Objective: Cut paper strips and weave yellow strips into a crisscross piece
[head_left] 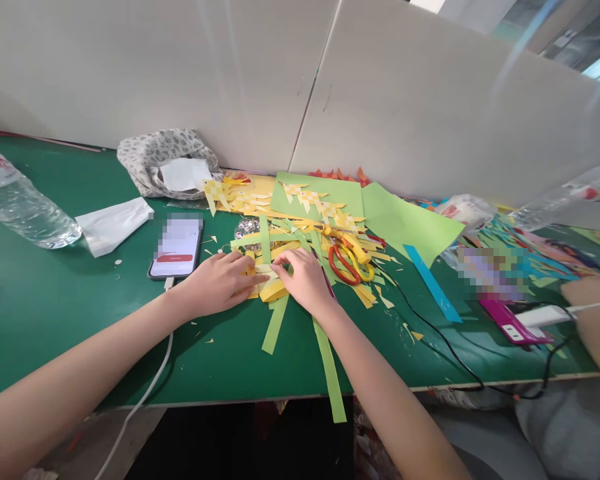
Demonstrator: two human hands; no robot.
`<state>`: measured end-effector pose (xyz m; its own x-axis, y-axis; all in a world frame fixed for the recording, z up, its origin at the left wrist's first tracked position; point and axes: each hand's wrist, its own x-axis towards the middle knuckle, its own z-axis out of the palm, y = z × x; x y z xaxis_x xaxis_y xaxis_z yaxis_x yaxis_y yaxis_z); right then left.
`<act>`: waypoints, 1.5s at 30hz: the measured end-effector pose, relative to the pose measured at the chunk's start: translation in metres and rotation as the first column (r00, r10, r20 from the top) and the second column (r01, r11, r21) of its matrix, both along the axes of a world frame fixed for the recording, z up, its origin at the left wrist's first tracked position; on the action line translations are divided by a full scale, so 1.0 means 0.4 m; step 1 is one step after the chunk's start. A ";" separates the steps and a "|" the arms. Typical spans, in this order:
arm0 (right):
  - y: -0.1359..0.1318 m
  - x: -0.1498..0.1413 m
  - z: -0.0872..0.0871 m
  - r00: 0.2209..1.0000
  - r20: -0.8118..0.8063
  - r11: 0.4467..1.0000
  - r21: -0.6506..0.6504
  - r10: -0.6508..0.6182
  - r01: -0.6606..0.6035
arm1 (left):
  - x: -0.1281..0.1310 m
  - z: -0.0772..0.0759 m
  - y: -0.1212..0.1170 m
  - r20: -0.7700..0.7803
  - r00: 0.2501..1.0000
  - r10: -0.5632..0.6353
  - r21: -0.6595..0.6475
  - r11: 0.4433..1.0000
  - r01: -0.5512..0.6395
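Observation:
My left hand lies over woven paper strips on the green table, its fingers stretched out and pressing them down. Opposite it, my right hand pinches a pale yellow paper strip between thumb and fingertips. A curled yellow strip loops up between both hands. Green paper strips stick out of the weave, and a longer green strip hangs past the table edge under my right wrist. Red-handled scissors and a yellow tool rest just right of my right hand.
A charging phone, a tissue and a water bottle are at left. Behind are a patterned pouch, green paper sheets and checkered paper pieces. At right are a blue strip, a power bank, cords and another person's arm.

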<state>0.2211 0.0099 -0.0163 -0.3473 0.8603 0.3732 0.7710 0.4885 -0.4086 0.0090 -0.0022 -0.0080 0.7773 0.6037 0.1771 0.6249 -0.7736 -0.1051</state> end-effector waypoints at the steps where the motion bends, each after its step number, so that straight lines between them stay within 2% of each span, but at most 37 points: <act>1: 0.001 0.000 -0.003 1.000 -0.010 1.000 -0.001 0.009 -0.009 | 0.000 0.001 0.000 -0.001 1.000 0.000 0.000 1.000 0.000; 7: 0.009 0.002 -0.019 0.997 -0.060 0.998 0.027 0.051 -0.050 | 0.001 0.004 -0.001 0.009 1.000 -0.005 -0.007 1.000 0.005; 13: 0.004 -0.006 -0.007 0.997 0.039 0.992 0.106 0.061 -0.065 | 0.000 -0.002 0.000 0.027 1.000 -0.010 0.009 1.000 0.010; 19: -0.008 -0.017 -0.004 0.992 0.106 0.992 0.101 0.070 -0.081 | 0.001 0.000 -0.001 0.013 1.000 -0.004 -0.004 1.000 0.004; 30: -0.017 -0.021 -0.015 0.995 -0.080 0.998 0.029 0.058 -0.056 | 0.000 -0.003 0.000 0.020 1.000 -0.005 0.007 1.000 0.004; 33: -0.020 -0.023 -0.010 0.977 -0.207 0.998 -0.041 0.039 -0.048 | 0.001 -0.002 0.000 0.017 1.000 -0.008 0.012 1.000 0.008; 38: -0.032 -0.031 0.007 0.902 -0.432 0.973 -0.198 0.018 -0.114 | 0.001 -0.003 0.000 0.023 1.000 -0.017 0.040 0.999 0.017; 42: -0.038 -0.031 0.015 0.893 -0.450 0.958 -0.259 -0.007 -0.122 | 0.000 -0.009 0.001 0.062 0.998 -0.025 0.058 0.998 0.022; 45: -0.040 -0.028 0.014 0.900 -0.435 0.949 -0.273 0.023 -0.157 | 0.002 -0.012 0.002 0.099 0.995 0.010 0.046 0.999 -0.014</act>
<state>0.2099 -0.0061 -0.0105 -0.2958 0.9256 0.2362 0.4514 0.3534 -0.8194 0.0100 -0.0013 -0.0128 0.7472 0.6023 0.2810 0.6432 -0.7617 -0.0778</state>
